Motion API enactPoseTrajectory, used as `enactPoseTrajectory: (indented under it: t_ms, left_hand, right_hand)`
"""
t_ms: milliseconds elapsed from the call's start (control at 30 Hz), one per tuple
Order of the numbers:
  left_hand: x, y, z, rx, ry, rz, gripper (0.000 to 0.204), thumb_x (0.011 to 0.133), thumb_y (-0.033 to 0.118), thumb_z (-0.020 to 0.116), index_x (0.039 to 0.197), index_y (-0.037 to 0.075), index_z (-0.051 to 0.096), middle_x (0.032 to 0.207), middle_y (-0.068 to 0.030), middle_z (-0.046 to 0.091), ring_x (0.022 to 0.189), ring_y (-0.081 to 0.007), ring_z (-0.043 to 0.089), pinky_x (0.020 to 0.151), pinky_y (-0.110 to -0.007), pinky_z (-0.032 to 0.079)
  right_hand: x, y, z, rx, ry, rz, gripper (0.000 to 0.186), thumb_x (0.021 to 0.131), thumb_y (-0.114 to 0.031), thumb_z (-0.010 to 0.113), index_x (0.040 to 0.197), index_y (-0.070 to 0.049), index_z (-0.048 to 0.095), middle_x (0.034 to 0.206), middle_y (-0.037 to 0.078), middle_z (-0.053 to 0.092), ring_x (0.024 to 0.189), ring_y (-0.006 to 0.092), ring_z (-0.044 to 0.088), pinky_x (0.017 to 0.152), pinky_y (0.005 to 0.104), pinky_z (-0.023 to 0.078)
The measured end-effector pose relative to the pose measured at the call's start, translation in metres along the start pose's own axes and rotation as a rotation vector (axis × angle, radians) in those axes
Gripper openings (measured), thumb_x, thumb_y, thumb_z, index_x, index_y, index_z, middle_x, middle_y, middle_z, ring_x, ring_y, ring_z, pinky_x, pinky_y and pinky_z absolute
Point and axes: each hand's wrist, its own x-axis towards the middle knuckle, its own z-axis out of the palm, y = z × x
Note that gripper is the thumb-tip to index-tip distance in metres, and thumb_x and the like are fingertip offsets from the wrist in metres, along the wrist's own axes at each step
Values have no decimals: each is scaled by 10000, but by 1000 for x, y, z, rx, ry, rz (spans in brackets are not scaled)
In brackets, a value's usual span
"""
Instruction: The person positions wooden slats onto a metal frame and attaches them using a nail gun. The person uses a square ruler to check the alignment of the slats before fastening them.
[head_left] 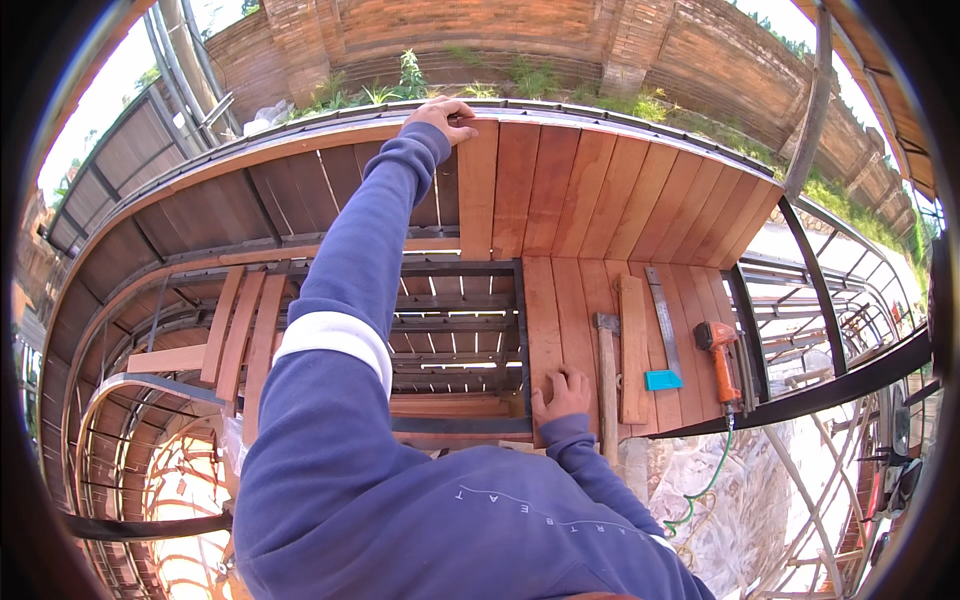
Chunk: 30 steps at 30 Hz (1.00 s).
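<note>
My left arm reaches far forward, and my left hand (440, 116) is closed at the top edge of the backrest, thumb and fingers around the upper end of the leftmost reddish wooden plank (478, 195). Some of those fingers are hidden behind the edge. Close to my body, my right hand (563, 392) lies with its fingers apart on the wooden seat slats (543, 310), near their left edge. Just right of it is a hammer (607, 375) with a wooden handle. Beyond the hammer lie a short loose board (632, 350) and a try square (663, 325) with a teal stock.
An orange nail gun (716, 345) with a green air hose (703, 490) lies at the seat's right end. To the left, the dark metal frame (455, 320) has open gaps. Loose boards (238, 335) rest across the frame farther left. A brick wall (480, 45) stands behind.
</note>
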Motion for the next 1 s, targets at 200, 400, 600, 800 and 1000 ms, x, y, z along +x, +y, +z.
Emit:
enactPoseTrajectory:
  t_ms: [200,400,600,800,1000]
  left_hand:
    - [7,-10,4,-139,-56,-17,366,750,318,830,1046,133,718,1045,-57,653,1016,-203,649,913,-333,505]
    - [6,-29,-1,98,129,395,314,765,263,818,986,78,693,1023,-117,700,971,-266,664,864,-348,519]
    - [-4,43,-2,-130,-32,153,291,777,245,816,990,83,702,923,-83,732,851,-201,692,802,-317,542]
    - [25,76,1,-182,-34,188,293,769,259,818,987,91,717,867,-81,719,819,-204,688,775,-328,539]
    - [16,87,17,-190,-44,181,280,772,235,819,986,85,717,870,-68,716,825,-190,678,776,-317,535]
  right_hand:
    - [-2,0,1,-7,11,-9,337,727,-237,712,1003,-53,652,1175,158,557,1139,370,494,982,484,400]
    - [2,-6,3,14,10,4,326,720,-224,706,988,-49,644,1171,168,553,1156,374,490,992,490,392]
    - [1,-5,-6,10,18,31,316,714,-213,710,983,-60,647,1173,163,554,1143,375,494,989,475,401]
    - [2,-5,-7,15,27,22,317,719,-218,716,988,-64,651,1158,133,559,1132,351,498,979,462,406]
    - [1,-1,-6,38,11,27,320,727,-221,711,999,-62,656,1174,149,559,1148,361,496,989,467,401]
